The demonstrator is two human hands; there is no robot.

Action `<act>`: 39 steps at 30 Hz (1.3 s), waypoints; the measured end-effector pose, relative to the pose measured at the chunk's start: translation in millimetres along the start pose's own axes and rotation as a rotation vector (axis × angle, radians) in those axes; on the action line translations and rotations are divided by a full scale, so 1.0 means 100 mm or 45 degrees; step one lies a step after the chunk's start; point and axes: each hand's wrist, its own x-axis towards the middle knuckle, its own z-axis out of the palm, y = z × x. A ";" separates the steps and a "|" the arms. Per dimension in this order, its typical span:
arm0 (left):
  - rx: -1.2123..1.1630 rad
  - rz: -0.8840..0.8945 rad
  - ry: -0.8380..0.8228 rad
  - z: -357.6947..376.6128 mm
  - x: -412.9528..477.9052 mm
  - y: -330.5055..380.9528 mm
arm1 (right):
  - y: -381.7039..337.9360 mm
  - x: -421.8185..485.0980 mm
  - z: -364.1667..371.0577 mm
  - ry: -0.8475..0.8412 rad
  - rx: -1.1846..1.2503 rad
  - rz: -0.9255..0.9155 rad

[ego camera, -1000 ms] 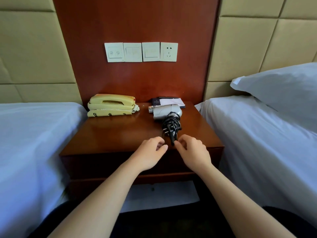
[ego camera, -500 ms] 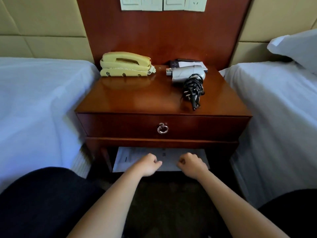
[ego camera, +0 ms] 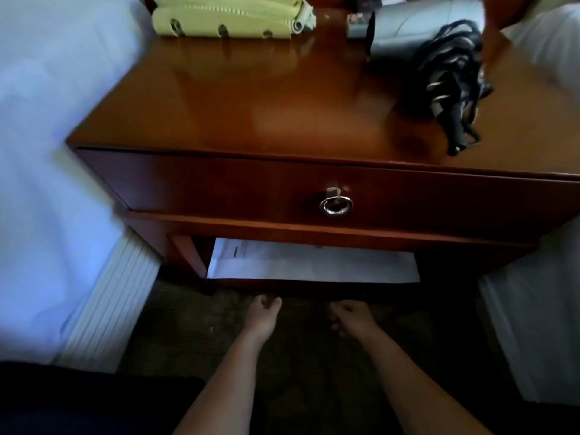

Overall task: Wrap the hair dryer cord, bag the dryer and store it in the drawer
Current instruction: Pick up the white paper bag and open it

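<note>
Both hands hang low in front of the reddish-brown wooden nightstand, above the dark carpet and apart from every object. The left hand has relaxed, slightly bent fingers and grasps nothing. The right hand has loosely curled fingers and is likewise empty, though the dim light hides detail. The silver-grey hair dryer lies on the far right of the nightstand top, its black cord gathered in a bundle about the handle with the plug prongs showing, so the wrapping step looks done. No bag shows anywhere, and the dark wooden drawer is closed, its small metal ring pull hanging flat against the front. Bagging therefore seems to be the step in hand. The next move probably calls for one hand to rise to the ring, hook it with a finger and draw the drawer straight out, perhaps to find the bag inside.
</note>
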 end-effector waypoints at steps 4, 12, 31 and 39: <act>-0.303 -0.099 0.107 0.07 0.24 0.00 | -0.05 0.19 0.12 0.002 0.421 0.172; -0.381 -0.172 0.612 0.13 0.72 0.09 | -0.25 0.51 0.26 0.425 0.996 0.264; -1.129 -0.216 0.572 0.23 0.45 0.13 | -0.08 0.37 0.35 0.326 0.971 0.395; -1.244 -0.103 0.661 0.02 -0.18 -0.02 | -0.14 -0.11 0.04 0.282 0.992 0.279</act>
